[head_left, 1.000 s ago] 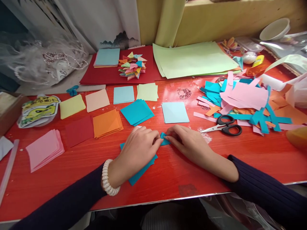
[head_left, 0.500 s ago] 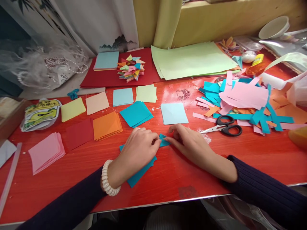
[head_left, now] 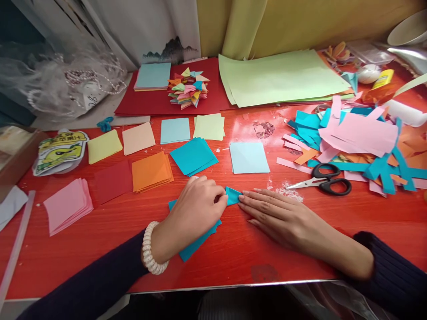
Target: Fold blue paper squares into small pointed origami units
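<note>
A small folded piece of blue paper (head_left: 232, 196) lies on the red table between my hands. My left hand (head_left: 202, 209) pinches its left end, and part of the paper is hidden behind the fingers. My right hand (head_left: 283, 213) lies flat with its fingers stretched out, the fingertips touching the paper's right edge. Under my left hand and wrist are more blue paper sheets (head_left: 200, 244), largely covered. A light blue square stack (head_left: 249, 158) sits just beyond my hands, and black-handled scissors (head_left: 328, 179) rest to the right of it.
Square paper stacks, among them orange (head_left: 151, 172), pink (head_left: 68, 206) and teal (head_left: 193, 156), spread across the left and middle. Paper scraps (head_left: 358, 133) pile up at the right. A folded-paper ornament (head_left: 188, 89) and large green sheets (head_left: 283, 80) lie at the back.
My right hand has gone from pinching the blue paper to lying flat with straight fingers at its right edge. My left hand keeps its pinch. The view has shifted slightly.
</note>
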`<act>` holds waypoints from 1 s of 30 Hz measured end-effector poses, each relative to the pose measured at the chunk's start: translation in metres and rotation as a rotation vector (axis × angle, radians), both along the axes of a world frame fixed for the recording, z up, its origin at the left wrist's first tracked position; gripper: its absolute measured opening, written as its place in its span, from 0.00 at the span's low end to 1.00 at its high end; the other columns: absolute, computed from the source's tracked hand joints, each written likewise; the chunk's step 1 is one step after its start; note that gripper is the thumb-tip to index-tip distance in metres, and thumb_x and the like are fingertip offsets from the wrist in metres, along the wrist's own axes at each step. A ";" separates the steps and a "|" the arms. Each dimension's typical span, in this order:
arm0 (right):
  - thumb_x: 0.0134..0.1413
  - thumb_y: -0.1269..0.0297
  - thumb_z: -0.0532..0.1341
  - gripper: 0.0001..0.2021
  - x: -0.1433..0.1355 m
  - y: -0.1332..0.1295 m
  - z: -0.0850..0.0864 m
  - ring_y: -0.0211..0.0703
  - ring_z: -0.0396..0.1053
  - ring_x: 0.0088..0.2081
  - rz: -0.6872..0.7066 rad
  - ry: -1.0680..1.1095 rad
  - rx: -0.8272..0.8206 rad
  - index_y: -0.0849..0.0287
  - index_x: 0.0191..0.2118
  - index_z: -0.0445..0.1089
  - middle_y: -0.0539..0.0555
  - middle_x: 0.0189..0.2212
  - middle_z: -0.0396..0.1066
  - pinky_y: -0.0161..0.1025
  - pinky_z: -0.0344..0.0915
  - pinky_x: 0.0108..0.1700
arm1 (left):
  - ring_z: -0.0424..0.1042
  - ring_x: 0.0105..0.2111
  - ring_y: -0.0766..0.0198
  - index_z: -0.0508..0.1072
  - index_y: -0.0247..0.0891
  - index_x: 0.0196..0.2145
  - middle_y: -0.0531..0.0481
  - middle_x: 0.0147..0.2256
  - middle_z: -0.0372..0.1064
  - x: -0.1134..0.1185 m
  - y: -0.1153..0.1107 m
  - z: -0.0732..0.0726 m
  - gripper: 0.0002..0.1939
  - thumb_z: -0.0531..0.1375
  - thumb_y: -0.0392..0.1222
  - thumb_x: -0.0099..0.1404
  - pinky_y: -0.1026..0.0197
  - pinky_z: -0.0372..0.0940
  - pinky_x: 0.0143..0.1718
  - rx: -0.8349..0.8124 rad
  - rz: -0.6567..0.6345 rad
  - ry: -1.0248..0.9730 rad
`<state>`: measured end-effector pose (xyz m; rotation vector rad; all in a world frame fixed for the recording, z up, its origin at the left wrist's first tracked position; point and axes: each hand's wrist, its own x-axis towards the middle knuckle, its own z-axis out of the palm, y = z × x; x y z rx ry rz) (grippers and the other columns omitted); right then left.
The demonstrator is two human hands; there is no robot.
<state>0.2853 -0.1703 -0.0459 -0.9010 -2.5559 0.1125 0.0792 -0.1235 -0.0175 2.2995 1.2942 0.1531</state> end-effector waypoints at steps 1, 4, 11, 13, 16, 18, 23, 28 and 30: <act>0.58 0.71 0.55 0.16 0.000 0.000 0.000 0.43 0.62 0.53 -0.008 -0.002 0.001 0.65 0.52 0.64 0.56 0.50 0.67 0.43 0.61 0.56 | 0.61 0.29 0.66 0.70 0.37 0.24 0.54 0.25 0.64 0.000 0.000 0.000 0.13 0.50 0.36 0.64 0.57 0.53 0.37 0.015 0.000 0.003; 0.58 0.70 0.54 0.16 0.001 0.000 0.000 0.42 0.62 0.53 -0.025 -0.021 0.018 0.64 0.52 0.64 0.56 0.50 0.67 0.43 0.61 0.57 | 0.60 0.31 0.64 0.70 0.38 0.25 0.53 0.26 0.62 -0.001 0.000 0.000 0.14 0.50 0.37 0.64 0.56 0.52 0.36 0.060 -0.002 0.021; 0.57 0.68 0.56 0.21 0.003 -0.003 -0.003 0.45 0.57 0.57 -0.119 -0.130 0.049 0.60 0.56 0.59 0.54 0.53 0.64 0.48 0.54 0.60 | 0.58 0.33 0.63 0.64 0.36 0.24 0.52 0.27 0.60 -0.001 -0.001 -0.001 0.13 0.48 0.39 0.65 0.55 0.51 0.37 0.112 -0.057 0.089; 0.57 0.68 0.56 0.21 0.002 -0.002 -0.004 0.44 0.59 0.56 -0.148 -0.111 0.047 0.63 0.57 0.57 0.56 0.52 0.65 0.47 0.53 0.60 | 0.57 0.33 0.62 0.62 0.36 0.24 0.51 0.29 0.60 -0.002 -0.004 -0.001 0.13 0.47 0.40 0.66 0.55 0.51 0.36 0.136 -0.073 0.122; 0.58 0.71 0.54 0.22 0.002 0.001 -0.005 0.42 0.61 0.54 -0.166 -0.054 0.026 0.65 0.58 0.54 0.56 0.50 0.67 0.45 0.54 0.59 | 0.57 0.35 0.60 0.62 0.36 0.31 0.48 0.33 0.60 -0.004 -0.007 -0.003 0.10 0.47 0.41 0.67 0.55 0.52 0.36 0.200 -0.069 0.150; 0.59 0.72 0.53 0.21 0.002 0.003 -0.006 0.41 0.63 0.53 -0.178 -0.029 0.002 0.63 0.58 0.54 0.56 0.50 0.68 0.45 0.56 0.58 | 0.58 0.38 0.59 0.62 0.35 0.38 0.46 0.38 0.60 -0.007 -0.007 -0.005 0.08 0.49 0.42 0.67 0.55 0.53 0.37 0.245 -0.076 0.137; 0.59 0.70 0.52 0.20 0.002 0.003 -0.007 0.47 0.64 0.51 -0.237 0.015 -0.061 0.61 0.57 0.57 0.57 0.48 0.69 0.48 0.62 0.53 | 0.59 0.46 0.56 0.62 0.38 0.46 0.44 0.46 0.61 -0.012 -0.006 -0.007 0.12 0.45 0.34 0.69 0.51 0.53 0.44 0.350 -0.277 0.165; 0.59 0.70 0.50 0.18 0.001 0.005 -0.005 0.48 0.64 0.51 -0.234 0.018 -0.102 0.63 0.55 0.59 0.59 0.48 0.68 0.50 0.60 0.54 | 0.58 0.53 0.54 0.66 0.31 0.46 0.42 0.49 0.64 -0.018 -0.005 -0.001 0.14 0.44 0.30 0.68 0.50 0.53 0.52 0.618 -0.642 0.246; 0.60 0.70 0.50 0.18 0.003 0.006 -0.005 0.47 0.64 0.51 -0.223 0.021 -0.126 0.62 0.56 0.59 0.59 0.49 0.67 0.50 0.60 0.54 | 0.58 0.54 0.53 0.66 0.29 0.47 0.41 0.51 0.63 -0.021 -0.004 -0.001 0.14 0.45 0.30 0.68 0.50 0.54 0.53 0.696 -0.700 0.253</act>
